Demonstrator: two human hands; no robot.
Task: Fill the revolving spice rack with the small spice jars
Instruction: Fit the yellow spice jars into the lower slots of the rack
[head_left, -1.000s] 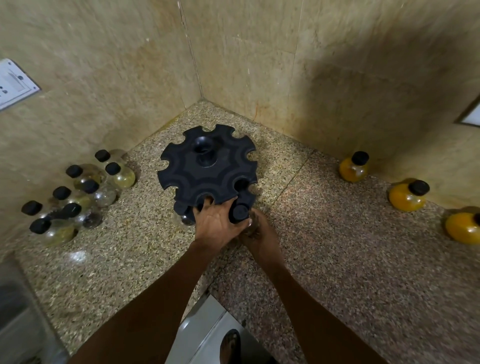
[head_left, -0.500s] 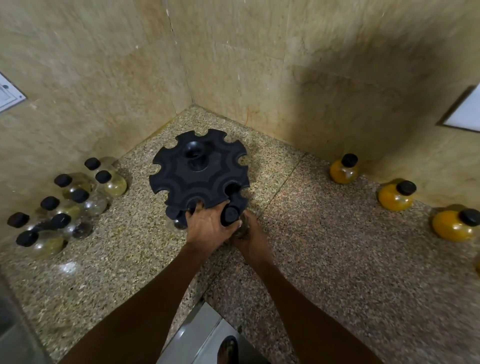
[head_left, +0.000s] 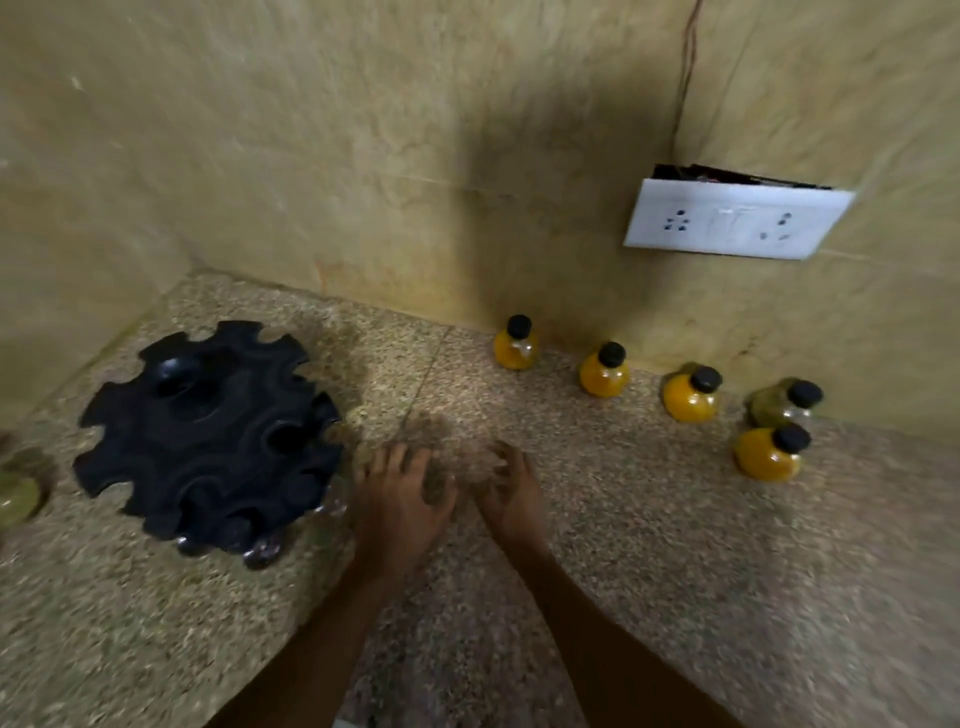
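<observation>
The black revolving spice rack (head_left: 208, 431) stands on the speckled counter at the left, with a few jars hanging in its near slots (head_left: 260, 545). Both hands hover just right of the rack, empty, fingers spread and curled: my left hand (head_left: 400, 499) beside the rack's edge, my right hand (head_left: 511, 493) a little further right. Along the back wall at the right stand several small black-capped jars: yellow ones (head_left: 515, 343), (head_left: 603, 370), (head_left: 691, 394), (head_left: 769, 453) and a greenish one (head_left: 784, 401). The frame is motion-blurred.
A white socket plate (head_left: 735, 218) hangs loose on the right wall above the jars. Part of a greenish jar (head_left: 18, 499) shows at the left edge. Tiled walls meet in a corner behind the rack. Bare speckled counter (head_left: 675, 571) lies in front of the yellow jars.
Both hands have let go of the rack's near slot and moved right, off the rack. The view has swung right, bringing more yellow jars and the socket plate into sight.
</observation>
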